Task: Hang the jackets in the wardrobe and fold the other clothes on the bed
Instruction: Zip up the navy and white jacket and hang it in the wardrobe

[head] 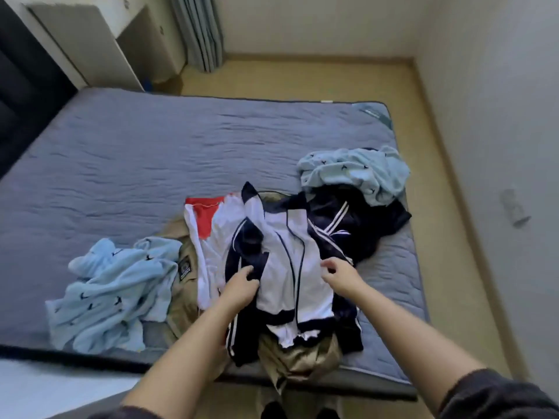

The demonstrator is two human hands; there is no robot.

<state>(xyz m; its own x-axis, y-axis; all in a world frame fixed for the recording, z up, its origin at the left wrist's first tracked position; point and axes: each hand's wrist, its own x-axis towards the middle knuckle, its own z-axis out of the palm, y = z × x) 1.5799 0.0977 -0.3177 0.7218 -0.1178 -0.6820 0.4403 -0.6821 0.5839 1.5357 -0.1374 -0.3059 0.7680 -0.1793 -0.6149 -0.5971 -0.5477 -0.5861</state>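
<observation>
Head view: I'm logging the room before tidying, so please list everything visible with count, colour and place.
bed: 1, blue-grey quilted cover, fills the middle
white and navy jacket: 1, top of the pile near the bed's front edge
white and red garment: 1, left of the jacket, partly under it
dark navy garment: 1, white stripes, right of the jacket
khaki garment: 1, under the pile, hanging over the front edge
light blue patterned garments: 2, one near left, one far right of the pile
curtain: 1, grey, far wall
cabinet: 1, pale, far left
floor: tan, beyond the bed
left hand: 1, grips the jacket's navy part
right hand: 1, at the jacket's right edge, grip unclear
</observation>
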